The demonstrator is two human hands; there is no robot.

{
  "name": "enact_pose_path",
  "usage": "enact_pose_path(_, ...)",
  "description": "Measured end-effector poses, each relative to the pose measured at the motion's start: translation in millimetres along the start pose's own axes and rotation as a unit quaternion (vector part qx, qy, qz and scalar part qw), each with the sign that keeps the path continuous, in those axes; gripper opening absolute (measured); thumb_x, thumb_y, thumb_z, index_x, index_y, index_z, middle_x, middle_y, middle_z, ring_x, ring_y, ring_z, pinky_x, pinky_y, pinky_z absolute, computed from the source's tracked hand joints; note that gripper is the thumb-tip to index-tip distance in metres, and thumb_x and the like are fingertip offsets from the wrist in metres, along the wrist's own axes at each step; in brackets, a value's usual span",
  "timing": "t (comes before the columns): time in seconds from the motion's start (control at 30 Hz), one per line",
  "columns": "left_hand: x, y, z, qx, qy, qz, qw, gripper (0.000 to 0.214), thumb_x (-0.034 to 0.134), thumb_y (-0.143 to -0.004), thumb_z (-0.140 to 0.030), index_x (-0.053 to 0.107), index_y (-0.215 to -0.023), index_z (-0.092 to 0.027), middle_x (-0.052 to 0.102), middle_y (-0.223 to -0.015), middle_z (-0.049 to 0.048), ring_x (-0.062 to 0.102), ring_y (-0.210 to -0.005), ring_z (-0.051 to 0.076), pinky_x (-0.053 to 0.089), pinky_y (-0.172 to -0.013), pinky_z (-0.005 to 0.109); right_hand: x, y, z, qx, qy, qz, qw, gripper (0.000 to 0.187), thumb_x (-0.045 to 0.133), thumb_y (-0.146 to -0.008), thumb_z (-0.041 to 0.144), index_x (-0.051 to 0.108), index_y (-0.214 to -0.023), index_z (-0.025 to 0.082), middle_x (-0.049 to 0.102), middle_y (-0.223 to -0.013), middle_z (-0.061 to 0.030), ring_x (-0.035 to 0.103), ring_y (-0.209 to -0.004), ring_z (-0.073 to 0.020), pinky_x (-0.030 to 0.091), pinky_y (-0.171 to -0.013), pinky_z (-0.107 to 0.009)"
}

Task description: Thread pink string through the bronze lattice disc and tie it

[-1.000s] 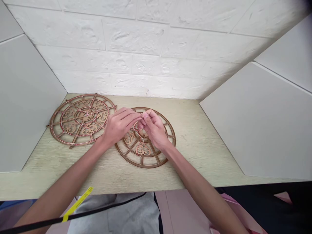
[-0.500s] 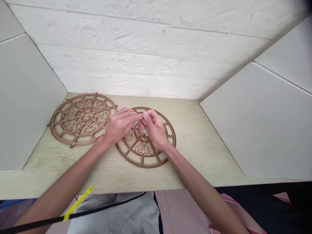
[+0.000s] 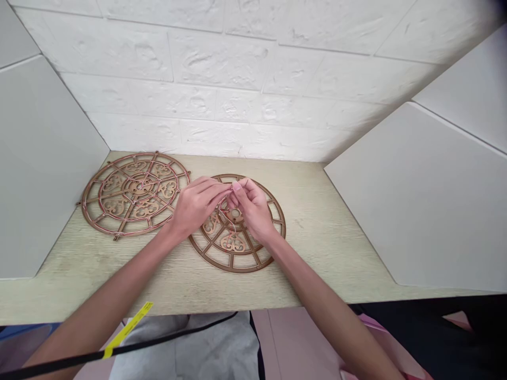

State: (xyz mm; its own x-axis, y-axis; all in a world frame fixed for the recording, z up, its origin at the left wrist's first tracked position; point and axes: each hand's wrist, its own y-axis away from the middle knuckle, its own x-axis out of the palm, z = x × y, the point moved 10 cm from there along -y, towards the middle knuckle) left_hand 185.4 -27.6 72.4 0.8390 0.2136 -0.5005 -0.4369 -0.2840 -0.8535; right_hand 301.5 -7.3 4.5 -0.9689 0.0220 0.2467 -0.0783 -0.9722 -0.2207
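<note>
My left hand [image 3: 198, 203] and my right hand [image 3: 252, 208] meet fingertip to fingertip above a round, openwork brown frame [image 3: 242, 267]. Both are closed in a pinch on thin red and white wire [image 3: 233, 224], whose loose part hangs down over the frame's middle. Exactly where the wire runs between the fingertips is hidden. The hands cover the upper left and part of the centre of this frame. To the left lies a second round frame [image 3: 99, 227] of the same scrollwork kind, with reddish wire running along its rings and spokes.
Both frames lie on a pale wooden table [image 3: 312, 232]. A white brick-patterned wall [image 3: 245, 79] rises behind it. Grey panels stand at the left [image 3: 43, 174] and right [image 3: 428, 206]. A black cord [image 3: 170, 335] with a yellow tag [image 3: 130, 328] crosses below the table's front edge.
The hands stay pinched together in nearly the same spot, my left wrist shifting very slightly. The hanging wire has moved a little; the frames lie where they were.
</note>
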Motion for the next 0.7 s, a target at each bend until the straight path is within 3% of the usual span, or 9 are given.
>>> enact_pose_path(0.13,0.2,2.2,1.2,0.006,0.009,-0.006,1.0,0.013,0.063,-0.092,-0.013,0.074,-0.099,-0.015,0.074,-0.094,0.0037,0.067,-0.086,0.012,0.055,-0.081,0.023,-1.8,-0.1,2.9,-0.017,0.036,-0.004,0.999,0.036,0.067,-0.087,0.052,0.051,-0.079,0.02,0.05,-0.064,0.0052,0.046,-0.059,-0.009,0.039,-0.061,-0.024)
enact_pose_path(0.3,4.3,4.8,11.8,-0.039,0.041,-0.002,0.998,0.014,0.065,-0.092,-0.019,0.077,-0.098,-0.018,0.075,-0.091,0.0024,0.07,-0.085,0.012,0.056,-0.08,0.022,-5.8,-0.4,4.6,-0.031,0.074,-0.023,0.997,0.038,0.066,-0.088,0.053,0.049,-0.077,0.02,0.049,-0.062,0.0049,0.045,-0.059,-0.0096,0.038,-0.06,-0.025)
enact_pose_path(0.53,3.4,5.2,37.3,-0.181,0.101,0.005,0.978,0.016,0.068,-0.091,-0.031,0.08,-0.093,-0.021,0.076,-0.092,0.0033,0.071,-0.082,0.014,0.055,-0.08,0.025,-39.4,-4.6,3.2,-0.041,0.052,-0.134,0.989,0.042,0.065,-0.086,0.059,0.045,-0.077,0.023,0.043,-0.064,0.004,0.043,-0.06,-0.0122,0.037,-0.06,-0.027)
enact_pose_path(0.7,7.1,12.8,52.4,-0.287,0.167,-0.009,0.943,0.018,0.074,-0.085,-0.037,0.081,-0.09,-0.021,0.076,-0.09,0.0049,0.071,-0.082,0.016,0.055,-0.08,0.026,-36.2,-7.1,2.1,-0.031,0.1,-0.111,0.988,0.041,0.06,-0.089,0.06,0.046,-0.077,0.023,0.044,-0.065,0.0025,0.043,-0.063,-0.0141,0.038,-0.063,-0.029)
